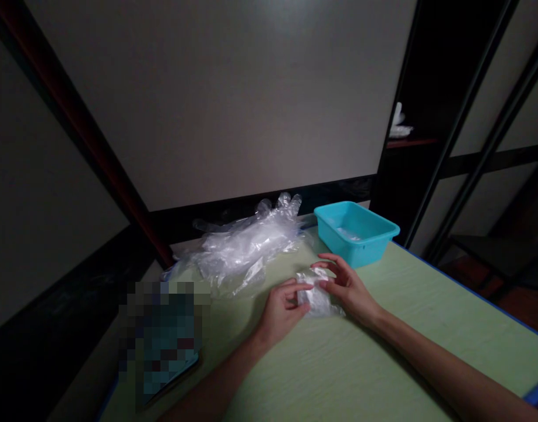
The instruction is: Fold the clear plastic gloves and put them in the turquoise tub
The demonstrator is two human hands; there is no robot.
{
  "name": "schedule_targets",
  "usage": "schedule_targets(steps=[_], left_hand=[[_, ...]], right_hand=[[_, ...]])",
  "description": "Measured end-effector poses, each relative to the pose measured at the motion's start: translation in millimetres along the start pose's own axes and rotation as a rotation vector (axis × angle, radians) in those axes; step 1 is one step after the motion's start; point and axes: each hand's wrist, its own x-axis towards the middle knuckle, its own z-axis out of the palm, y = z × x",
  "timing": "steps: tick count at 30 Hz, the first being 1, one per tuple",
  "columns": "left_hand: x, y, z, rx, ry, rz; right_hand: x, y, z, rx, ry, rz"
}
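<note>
A small folded bundle of thin clear plastic [316,300], which looks like a folded disposable plastic glove, is between my hands just over the table. My left hand [281,310] grips its left edge between thumb and index finger. On the right side, my right hand [346,288] has its thumb against the plastic, with curved fingers around the upper right edge. Behind them lies a loose heap of clear disposable plastic gloves [251,240], some finger shapes sticking up. Beyond my right hand stands a turquoise plastic basin [368,252] with some clear plastic inside.
The pale green table [322,375] has a blue edge. A blurred-out device or panel [170,346] stands at the left. A large grey sliding panel [234,105] rises behind the table. White items [399,126] sit on a dark shelf at the right.
</note>
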Motion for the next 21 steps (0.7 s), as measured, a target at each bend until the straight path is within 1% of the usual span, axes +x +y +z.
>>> schedule_targets(steps=[5,9,11,15,17,21], left_hand=[[1.8,0.4,-1.5,-0.045,0.082,0.018],[2.3,-1.2,-2.3,-0.031,0.123,0.027],[2.7,-0.8,-2.1,-0.026,0.142,0.027],[3.0,2.1,-1.6,-0.032,0.153,0.015],[2.7,3.0,-1.6,-0.028,0.155,0.010],[2.1,2.1,-2.0,-0.012,0.161,-0.013]], right_hand=[[-0.2,0.5,-1.2,0.006,-0.072,0.057],[-0.6,-0.3,-1.6,0.035,-0.043,0.041],[-1.1,-0.5,-1.8,0.035,-0.058,0.063],[-2.4,0.3,-1.2,-0.028,-0.099,0.095],[-2.9,0.9,-0.1,-0.064,-0.098,0.095],[-3.1,1.6,2.4,-0.095,-0.075,0.161]])
